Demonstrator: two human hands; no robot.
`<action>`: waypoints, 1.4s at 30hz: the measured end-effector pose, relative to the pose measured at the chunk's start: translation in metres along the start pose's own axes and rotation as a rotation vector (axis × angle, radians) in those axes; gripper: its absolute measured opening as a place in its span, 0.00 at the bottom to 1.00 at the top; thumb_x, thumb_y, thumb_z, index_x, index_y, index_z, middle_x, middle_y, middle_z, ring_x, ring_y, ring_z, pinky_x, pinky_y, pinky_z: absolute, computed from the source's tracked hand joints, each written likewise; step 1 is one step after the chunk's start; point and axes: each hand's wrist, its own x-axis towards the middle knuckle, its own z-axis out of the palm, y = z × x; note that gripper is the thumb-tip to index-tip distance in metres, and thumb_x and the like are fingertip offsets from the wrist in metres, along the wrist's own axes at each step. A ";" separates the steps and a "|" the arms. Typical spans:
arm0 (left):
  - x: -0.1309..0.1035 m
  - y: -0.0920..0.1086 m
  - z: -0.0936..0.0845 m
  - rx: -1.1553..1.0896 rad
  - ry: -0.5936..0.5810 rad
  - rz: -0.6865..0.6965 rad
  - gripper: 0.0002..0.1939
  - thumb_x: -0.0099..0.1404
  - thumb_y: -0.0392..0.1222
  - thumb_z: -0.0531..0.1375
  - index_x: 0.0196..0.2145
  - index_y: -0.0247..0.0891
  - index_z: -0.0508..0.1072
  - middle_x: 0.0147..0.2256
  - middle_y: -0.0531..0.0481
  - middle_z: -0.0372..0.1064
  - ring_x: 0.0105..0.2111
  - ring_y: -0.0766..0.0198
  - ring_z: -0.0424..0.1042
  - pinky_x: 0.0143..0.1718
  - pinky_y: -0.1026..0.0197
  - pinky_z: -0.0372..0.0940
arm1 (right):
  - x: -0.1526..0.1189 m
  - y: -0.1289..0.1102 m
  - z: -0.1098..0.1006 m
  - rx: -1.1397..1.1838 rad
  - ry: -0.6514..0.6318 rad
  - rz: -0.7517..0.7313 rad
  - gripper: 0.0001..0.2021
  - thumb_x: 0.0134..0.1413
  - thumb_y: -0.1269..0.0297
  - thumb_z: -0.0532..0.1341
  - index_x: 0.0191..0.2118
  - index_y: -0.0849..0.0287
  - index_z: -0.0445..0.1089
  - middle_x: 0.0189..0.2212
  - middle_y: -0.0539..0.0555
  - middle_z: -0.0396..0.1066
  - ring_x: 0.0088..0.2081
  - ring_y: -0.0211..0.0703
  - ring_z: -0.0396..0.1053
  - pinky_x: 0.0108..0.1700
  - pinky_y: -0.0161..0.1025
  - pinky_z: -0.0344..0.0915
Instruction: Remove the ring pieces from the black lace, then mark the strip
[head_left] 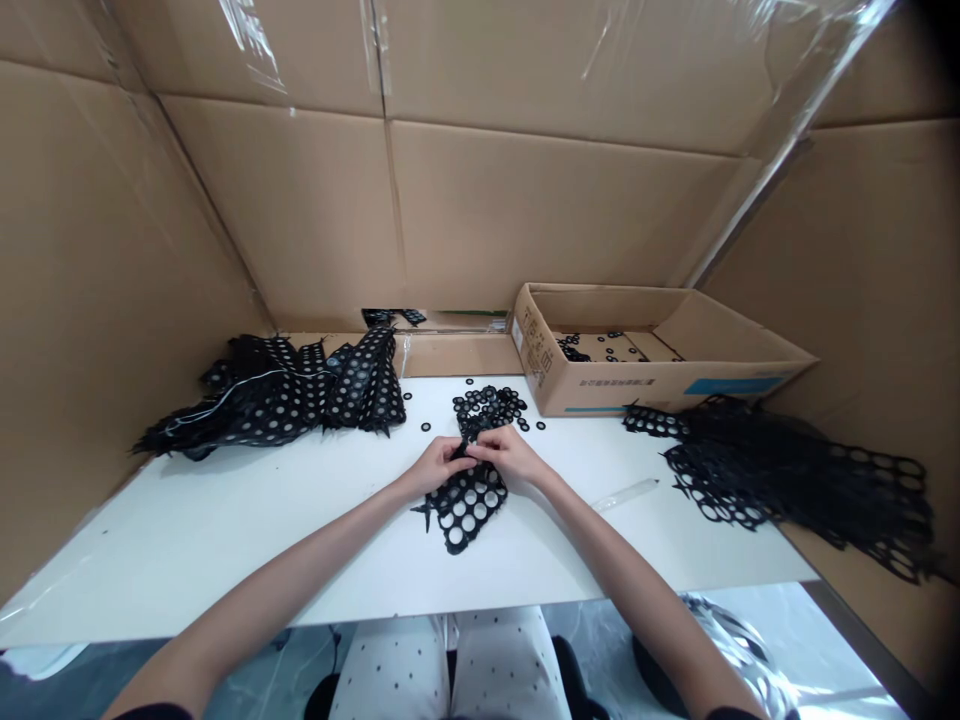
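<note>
Both hands meet over a black perforated sheet [471, 508] with rows of round holes, at the middle of the white table. My left hand [436, 467] pinches its far edge between thumb and fingers. Close beside it, my right hand [510, 453] is also closed on the sheet's far end, fingertips nearly touching the left ones. What lies exactly between the fingertips is too small to make out. Just beyond the hands is a loose pile of small black rings [491, 402], with a few single rings scattered around it.
A heap of black perforated sheets [300, 395] lies at the left. An open cardboard box [600, 385] with black rings inside stands at the back right. Holed black scraps [795, 465] pile up at the right, near a clear pen-like stick [626, 494]. Cardboard walls [555, 200] enclose the table.
</note>
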 end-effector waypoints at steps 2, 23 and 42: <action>-0.001 0.001 0.000 -0.010 -0.017 -0.009 0.15 0.52 0.48 0.65 0.29 0.31 0.73 0.27 0.49 0.71 0.31 0.61 0.68 0.36 0.60 0.62 | 0.000 0.002 0.001 0.169 0.003 0.028 0.22 0.51 0.52 0.58 0.16 0.60 0.54 0.16 0.44 0.48 0.21 0.31 0.46 0.24 0.34 0.42; -0.003 -0.001 -0.002 -0.272 -0.020 -0.090 0.15 0.52 0.45 0.66 0.32 0.30 0.71 0.31 0.46 0.74 0.32 0.62 0.72 0.37 0.62 0.64 | 0.012 0.028 -0.016 0.565 0.825 0.179 0.27 0.47 0.42 0.58 0.15 0.57 0.49 0.11 0.43 0.47 0.16 0.30 0.42 0.19 0.33 0.43; 0.003 -0.004 -0.001 -0.300 0.079 -0.143 0.18 0.45 0.43 0.69 0.31 0.30 0.72 0.28 0.48 0.74 0.29 0.63 0.71 0.35 0.62 0.63 | -0.007 -0.010 -0.016 -0.748 0.372 -0.365 0.14 0.58 0.56 0.54 0.29 0.59 0.67 0.27 0.57 0.67 0.34 0.45 0.62 0.36 0.40 0.59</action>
